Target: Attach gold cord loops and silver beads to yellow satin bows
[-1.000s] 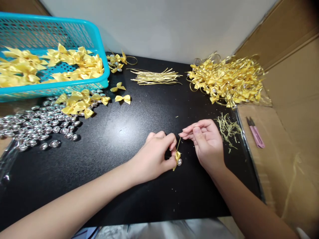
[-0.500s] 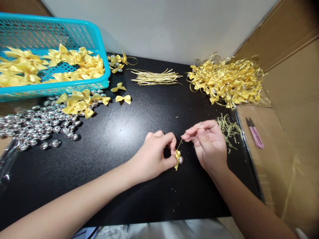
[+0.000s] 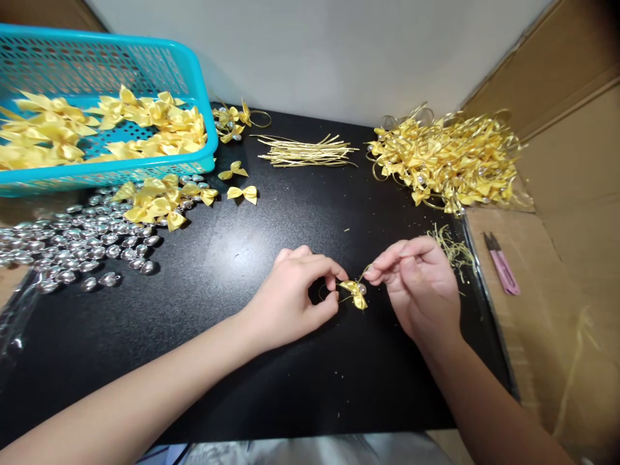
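Observation:
Over the table's middle, a yellow ribbon bow (image 3: pixel 358 298) with a silver bead (image 3: pixel 362 289) behind it is strung on thin gold cord. My left hand (image 3: pixel 303 294) has its curled fingertips at the bow's left edge, with a thin loop of cord near the thumb and forefinger. From the bow, the gold cord (image 3: pixel 364 272) runs up to my right hand (image 3: pixel 423 281), which pinches its end between thumb and fingers. The exact grip of the right fingertips is partly hidden.
Left stands a turquoise basket (image 3: pixel 203 123) of yellow bows, with silver beads (image 3: pixel 92 242) and loose bows (image 3: pixel 155 200) before it. Gold cords (image 3: pixel 307 152) lie at the back. Finished-looking bow loops (image 3: pixel 445 158), cord scraps (image 3: pixel 453 248) and pink snips (image 3: pixel 504 268) lie right.
The bow has turned to lie more flatly and shows its front. The left thumb and forefinger have moved farther apart. My right hand has shifted slightly right with the cord.

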Action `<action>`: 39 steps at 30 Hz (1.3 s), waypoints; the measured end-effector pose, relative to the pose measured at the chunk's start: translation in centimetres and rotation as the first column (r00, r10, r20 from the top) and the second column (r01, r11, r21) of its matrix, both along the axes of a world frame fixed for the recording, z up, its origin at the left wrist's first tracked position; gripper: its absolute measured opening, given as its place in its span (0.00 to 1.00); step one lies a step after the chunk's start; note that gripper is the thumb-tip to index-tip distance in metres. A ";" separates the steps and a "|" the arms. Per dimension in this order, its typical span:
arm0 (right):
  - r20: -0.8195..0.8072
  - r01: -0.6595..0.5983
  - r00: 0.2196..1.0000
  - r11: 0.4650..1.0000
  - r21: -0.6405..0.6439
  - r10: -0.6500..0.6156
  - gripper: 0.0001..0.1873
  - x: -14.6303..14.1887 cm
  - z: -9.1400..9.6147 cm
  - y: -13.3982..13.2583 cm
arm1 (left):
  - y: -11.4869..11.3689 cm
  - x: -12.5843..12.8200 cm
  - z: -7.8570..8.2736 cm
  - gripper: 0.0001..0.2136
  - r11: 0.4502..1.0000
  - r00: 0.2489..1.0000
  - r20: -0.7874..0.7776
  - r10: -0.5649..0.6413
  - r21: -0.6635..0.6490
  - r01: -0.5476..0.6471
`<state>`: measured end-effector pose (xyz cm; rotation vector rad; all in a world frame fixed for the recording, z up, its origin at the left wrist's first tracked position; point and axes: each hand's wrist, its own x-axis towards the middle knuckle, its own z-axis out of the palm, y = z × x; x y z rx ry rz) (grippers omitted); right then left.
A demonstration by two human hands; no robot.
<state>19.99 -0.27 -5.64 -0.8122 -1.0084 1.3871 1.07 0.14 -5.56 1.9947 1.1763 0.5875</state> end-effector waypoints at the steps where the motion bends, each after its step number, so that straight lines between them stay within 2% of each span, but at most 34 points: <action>1: 0.001 -0.007 1.000 1.000 0.001 0.007 0.04 0.0 0.0 0.0 | 0.1 0.0 0.0 0.07 1.000 1.000 0.014 0.014 0.009 -0.015; 10: -0.009 -0.144 0.989 0.989 0.016 0.144 0.02 0.0 0.2 -0.7 | 0.4 1.0 -0.3 0.02 0.997 0.976 0.214 -0.034 -0.055 0.046; 14: -0.022 -0.168 0.986 0.986 0.002 0.168 0.02 -0.2 0.1 -0.7 | 0.5 1.4 -0.6 0.04 0.997 0.979 0.200 -0.043 -0.048 0.053; 20: -0.015 -0.128 0.992 0.992 -0.009 0.128 0.02 -0.4 0.1 -0.5 | 0.6 1.5 -0.8 0.07 0.995 0.989 0.106 -0.100 0.036 0.096; 24: 0.003 -0.100 0.995 0.995 -0.017 0.100 0.04 -0.3 0.1 -0.4 | 0.5 1.4 -0.8 0.04 0.996 0.996 0.071 -0.059 0.077 0.054; 28: -0.001 -0.097 0.995 0.995 -0.018 0.097 0.06 -0.4 0.4 -0.4 | 0.5 1.5 -0.8 0.03 0.996 0.997 0.071 -0.032 0.089 0.026; 32: -0.043 -0.156 0.987 0.987 -0.023 0.155 0.05 -0.6 0.6 -0.6 | 0.4 1.7 -0.8 0.05 0.998 0.996 0.091 -0.014 0.064 0.008; 39: -0.035 -0.186 0.982 0.982 -0.020 0.185 0.07 -0.7 0.5 -0.6 | 0.5 1.9 -1.2 0.07 0.995 0.985 0.167 -0.048 0.099 0.032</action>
